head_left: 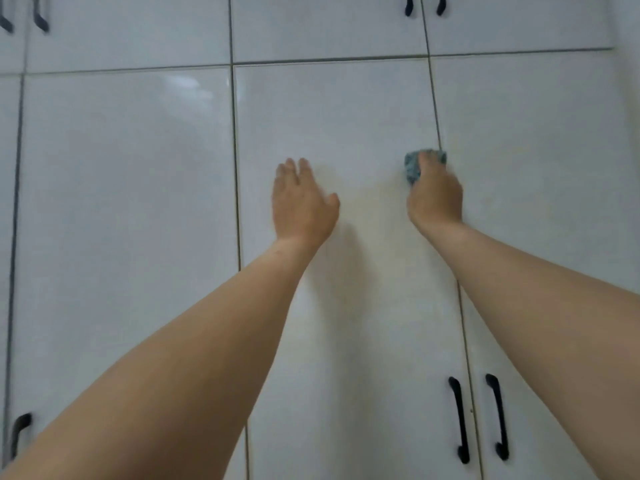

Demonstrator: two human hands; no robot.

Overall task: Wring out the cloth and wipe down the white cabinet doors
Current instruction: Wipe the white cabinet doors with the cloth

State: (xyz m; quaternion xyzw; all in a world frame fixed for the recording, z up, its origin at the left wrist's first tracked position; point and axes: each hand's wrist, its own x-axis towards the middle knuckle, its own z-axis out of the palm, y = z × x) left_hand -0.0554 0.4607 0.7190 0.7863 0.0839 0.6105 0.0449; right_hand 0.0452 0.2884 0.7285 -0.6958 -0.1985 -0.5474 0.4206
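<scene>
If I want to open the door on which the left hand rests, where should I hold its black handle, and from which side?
Grip the handle at its straight middle, coming from the front and curling fingers behind the bar. It stands vertical, low at the door right edge, ends bent to the panel.

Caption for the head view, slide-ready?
Right hand presses blue-grey cloth on white cabinet door; left hand flat beside it.

I see soft, even light, not too bright. The shiny white cabinet doors (346,116) give back a pale glare near the top of the left door. A faint grey shadow lies on the door under my left hand (301,202) and arm. Everything looks a bit fuzzy. The black handles (459,419) at the top left corner smear most, and the door lines bend near the edges.
</scene>
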